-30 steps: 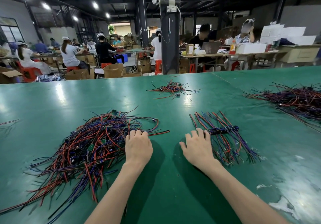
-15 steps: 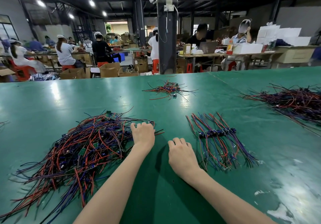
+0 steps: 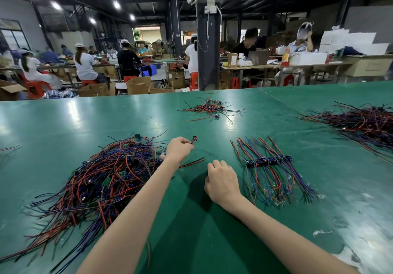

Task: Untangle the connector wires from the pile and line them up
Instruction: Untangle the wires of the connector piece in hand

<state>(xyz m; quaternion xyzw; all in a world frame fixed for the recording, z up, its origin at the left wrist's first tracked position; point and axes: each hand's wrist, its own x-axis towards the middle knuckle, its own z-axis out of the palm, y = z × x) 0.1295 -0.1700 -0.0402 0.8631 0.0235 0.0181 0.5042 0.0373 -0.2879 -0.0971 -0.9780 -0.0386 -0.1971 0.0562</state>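
While the left grip (image 3: 178,149) pinches one connector wire (image 3: 194,140) beside the tangled pile (image 3: 106,180), the right grip (image 3: 222,181) rests curled and empty on the worktop (image 3: 127,120); the lined-up row (image 3: 268,161) lies just right of it.

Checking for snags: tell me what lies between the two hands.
In the head view, a red-and-black wire end lies on the green table between the left hand and right hand.
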